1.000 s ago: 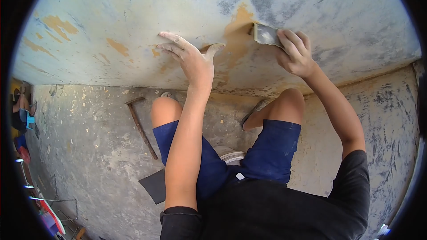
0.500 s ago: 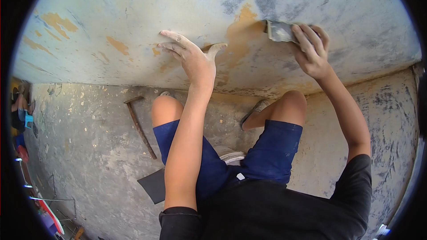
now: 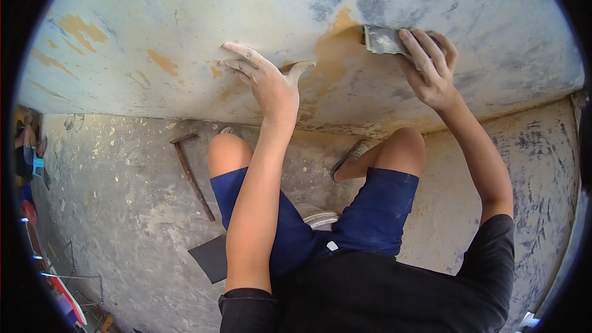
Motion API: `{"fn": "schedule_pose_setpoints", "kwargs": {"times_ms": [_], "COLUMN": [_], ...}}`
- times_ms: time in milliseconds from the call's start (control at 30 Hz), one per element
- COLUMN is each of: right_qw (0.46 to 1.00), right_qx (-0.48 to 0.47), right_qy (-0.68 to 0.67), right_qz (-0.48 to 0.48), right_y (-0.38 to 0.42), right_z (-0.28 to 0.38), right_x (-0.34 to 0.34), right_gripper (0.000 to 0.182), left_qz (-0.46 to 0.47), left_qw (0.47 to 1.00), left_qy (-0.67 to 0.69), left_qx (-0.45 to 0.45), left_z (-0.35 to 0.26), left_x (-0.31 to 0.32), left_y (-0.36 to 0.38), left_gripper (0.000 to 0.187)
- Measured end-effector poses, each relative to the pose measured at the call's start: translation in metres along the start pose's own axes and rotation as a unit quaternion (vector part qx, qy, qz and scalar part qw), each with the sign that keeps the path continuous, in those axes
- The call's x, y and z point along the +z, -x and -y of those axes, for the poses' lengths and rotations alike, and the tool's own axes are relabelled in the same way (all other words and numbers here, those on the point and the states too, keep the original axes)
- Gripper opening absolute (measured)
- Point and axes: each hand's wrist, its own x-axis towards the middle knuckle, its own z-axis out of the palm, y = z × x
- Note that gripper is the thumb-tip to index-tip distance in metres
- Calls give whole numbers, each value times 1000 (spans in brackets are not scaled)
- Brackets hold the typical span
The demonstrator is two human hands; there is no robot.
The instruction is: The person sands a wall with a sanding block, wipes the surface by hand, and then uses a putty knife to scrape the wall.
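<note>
My right hand (image 3: 430, 71) grips a dusty grey sanding block (image 3: 383, 40), which looks wrapped in worn sandpaper. The block is against the pale, patchy wall (image 3: 246, 0), beside an orange-brown patch (image 3: 336, 49). Its far face is hidden. To the left of that patch, my left hand (image 3: 272, 83) rests on the wall with fingers and thumb spread, holding nothing. White dust coats its fingertips.
On the rough grey floor (image 3: 123, 179) lie a hammer (image 3: 193, 176) and a dark sheet (image 3: 213, 260), left of my legs. I sit on a whitish round seat (image 3: 322, 219), partly hidden. Another person (image 3: 26, 148) is at the far left near a blue stool (image 3: 37, 164).
My right hand has shifted the sanding block slightly left and up along the wall. My left hand stays in place.
</note>
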Motion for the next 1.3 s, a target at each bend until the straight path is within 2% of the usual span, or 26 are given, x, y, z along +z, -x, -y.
{"fn": "schedule_pose_setpoints", "kwargs": {"times_ms": [67, 200, 367, 467, 533, 567, 600, 633, 667, 700, 767, 800, 833, 867, 900, 933, 1000, 1167, 1233, 1267, 1300], "right_qw": [998, 994, 998, 999, 994, 994, 984, 968, 950, 924, 863, 819, 769, 748, 709, 668, 672, 671, 609, 607, 557], "right_qx": [8, -43, -35, 21, 112, 112, 176, 240, 293, 344, 435, 476, 526, 545, 567, 584, 584, 575, 602, 603, 627], "right_qy": [-56, -86, -48, -43, 17, 19, 15, 10, -51, -113, -237, -305, -352, -368, -411, -452, -444, -460, -507, -509, -531], "right_qz": [-15, -51, -18, 5, 1, -4, -36, -69, -96, -122, -101, -100, -85, -83, -87, -91, -97, -88, -96, -97, -123], "right_y": [-20, -70, -21, 25, 40, 43, 44, 43, 38, 29, 6, -1, -6, -13, -21, -28, -33, -36, -35, -36, -39], "right_z": [15, 58, 26, 11, 12, 21, 35, 51, 69, 91, 134, 153, 173, 187, 197, 204, 210, 205, 207, 208, 208], "right_x": [14, 54, 22, -11, -27, -28, -26, -23, -20, -17, -19, -15, -8, -4, -4, -3, 3, 13, 21, 25, 29], "right_gripper": [28, 17, 18, 21, 28, 28, 32, 36, 38, 40, 39, 39, 41, 44, 45, 46, 46, 47, 45, 45, 42], "left_qz": [-5, -5, 21, 26, 19, 15, 11, 40, 69, 65, 249, 249, 260, 269, 265, 265, 225, 183, 109, 110, 65], "left_qw": [1000, 999, 1000, 999, 1000, 1000, 1000, 998, 995, 995, 935, 936, 906, 866, 870, 872, 882, 919, 967, 968, 977], "left_qy": [-10, -11, -21, -36, -17, 3, 2, 18, 34, 31, 235, 229, 325, 418, 411, 408, 407, 342, 227, 224, 168], "left_qx": [12, 33, 4, 4, -1, -9, -5, -37, -68, -64, -95, -91, -74, -57, -55, -54, -82, -69, 34, 33, 116], "left_z": [2, 8, 1, 3, 5, 5, 2, -2, -5, -7, -8, -9, -10, -11, -12, -14, -17, -6, -2, 0, -7], "left_x": [2, 2, -5, -6, -11, -15, -22, -32, -40, -45, -52, -50, -45, -40, -37, -35, -33, -29, -26, -25, -28], "left_y": [1, 2, 2, 2, 5, 7, 10, 16, 22, 29, 41, 48, 58, 64, 67, 67, 66, 54, 47, 44, 39], "left_gripper": [154, 154, 153, 152, 146, 140, 140, 124, 109, 109, 74, 74, 64, 53, 43, 43, 38, 28, 22, 22, 21]}}
